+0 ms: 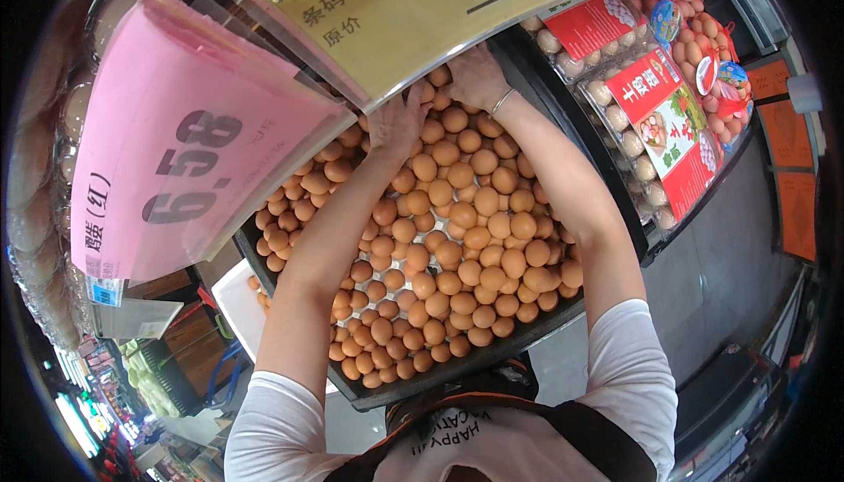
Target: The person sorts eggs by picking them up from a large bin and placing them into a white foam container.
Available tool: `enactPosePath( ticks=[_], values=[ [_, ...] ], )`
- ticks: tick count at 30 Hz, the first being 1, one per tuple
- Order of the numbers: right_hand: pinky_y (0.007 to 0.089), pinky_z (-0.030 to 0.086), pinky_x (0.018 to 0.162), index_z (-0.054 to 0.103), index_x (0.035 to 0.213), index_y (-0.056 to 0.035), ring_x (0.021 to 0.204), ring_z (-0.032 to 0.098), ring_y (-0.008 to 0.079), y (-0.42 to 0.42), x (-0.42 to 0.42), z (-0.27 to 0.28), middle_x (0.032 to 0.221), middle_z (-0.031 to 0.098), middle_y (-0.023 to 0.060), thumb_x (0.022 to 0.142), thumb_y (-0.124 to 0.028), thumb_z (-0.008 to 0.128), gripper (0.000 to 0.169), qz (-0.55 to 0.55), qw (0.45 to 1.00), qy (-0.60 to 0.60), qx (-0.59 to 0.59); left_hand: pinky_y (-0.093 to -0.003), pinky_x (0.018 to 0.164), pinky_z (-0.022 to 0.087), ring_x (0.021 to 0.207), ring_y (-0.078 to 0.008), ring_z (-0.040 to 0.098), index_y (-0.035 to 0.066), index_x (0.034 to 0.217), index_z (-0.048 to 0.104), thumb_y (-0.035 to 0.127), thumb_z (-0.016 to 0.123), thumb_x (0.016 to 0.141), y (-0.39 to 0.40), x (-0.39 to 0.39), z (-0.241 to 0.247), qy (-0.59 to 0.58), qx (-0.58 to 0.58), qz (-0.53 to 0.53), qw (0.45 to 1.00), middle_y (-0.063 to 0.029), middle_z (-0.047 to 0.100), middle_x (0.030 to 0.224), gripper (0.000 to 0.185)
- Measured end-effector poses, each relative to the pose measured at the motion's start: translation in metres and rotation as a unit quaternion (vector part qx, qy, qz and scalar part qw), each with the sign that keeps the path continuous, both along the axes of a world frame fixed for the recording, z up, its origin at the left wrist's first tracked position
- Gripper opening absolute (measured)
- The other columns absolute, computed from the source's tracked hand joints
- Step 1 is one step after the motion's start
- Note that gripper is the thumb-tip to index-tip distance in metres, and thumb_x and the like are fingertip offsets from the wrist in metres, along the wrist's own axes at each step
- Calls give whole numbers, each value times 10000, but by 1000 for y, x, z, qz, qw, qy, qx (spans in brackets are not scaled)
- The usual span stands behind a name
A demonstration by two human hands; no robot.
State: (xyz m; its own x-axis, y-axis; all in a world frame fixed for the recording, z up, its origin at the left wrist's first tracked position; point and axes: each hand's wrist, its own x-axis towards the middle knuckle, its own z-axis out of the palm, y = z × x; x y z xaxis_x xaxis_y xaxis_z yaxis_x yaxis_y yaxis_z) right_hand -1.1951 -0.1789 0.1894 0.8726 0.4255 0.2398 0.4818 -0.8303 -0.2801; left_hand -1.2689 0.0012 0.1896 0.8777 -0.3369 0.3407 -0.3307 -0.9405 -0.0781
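Observation:
A black-edged bin in front of me is filled with loose brown eggs, piled thicker on the right and along the far side. Both arms reach across it to the far end. My left hand lies among the eggs, its fingertips partly hidden under a yellow price sign. Close beside it, my right hand, with a bracelet at the wrist, touches an egg. Whether either hand grips an egg is hidden. White liner shows between eggs near the middle.
A pink price card hangs over the bin's left side. Clear egg cartons with red labels stand on the right ledge, beside net bags of eggs. A white foam box stands at the lower left.

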Motion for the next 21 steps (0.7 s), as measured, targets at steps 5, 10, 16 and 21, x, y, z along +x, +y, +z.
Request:
enactPosePath(
  ticks=[5,10,16,21],
  values=[
    [452,394,1033,613,1196,-116,1220,408,421,-3,-5,6,1315,432,226,674,-174,724,536,10,1000,-17,7,-432,763,540,1054,-349,531,129,1288,491,363,680,844,10,14,-4,6,21,-47,999,-153,538,1175,537],
    [450,392,1030,639,1142,-144,1206,443,383,-4,-13,25,1248,496,196,677,-251,771,495,-67,996,47,29,-427,742,581,1030,-360,557,116,1298,476,362,663,859,1,23,18,177,-41,-30,983,-195,541,1157,537],
    [413,482,933,654,1088,-111,1061,585,290,-21,-18,38,1060,637,164,634,-303,844,528,-86,954,65,279,-423,806,551,1108,-333,554,97,1305,476,357,579,943,-4,-1,63,225,-177,33,958,-220,553,1178,457],
    [255,504,821,616,1114,13,885,621,112,-8,-48,73,995,673,34,750,-197,815,464,-64,778,312,542,-377,779,537,959,-262,613,52,1341,454,342,540,989,78,-92,63,264,-700,69,660,-176,588,1172,464]
  ],
)
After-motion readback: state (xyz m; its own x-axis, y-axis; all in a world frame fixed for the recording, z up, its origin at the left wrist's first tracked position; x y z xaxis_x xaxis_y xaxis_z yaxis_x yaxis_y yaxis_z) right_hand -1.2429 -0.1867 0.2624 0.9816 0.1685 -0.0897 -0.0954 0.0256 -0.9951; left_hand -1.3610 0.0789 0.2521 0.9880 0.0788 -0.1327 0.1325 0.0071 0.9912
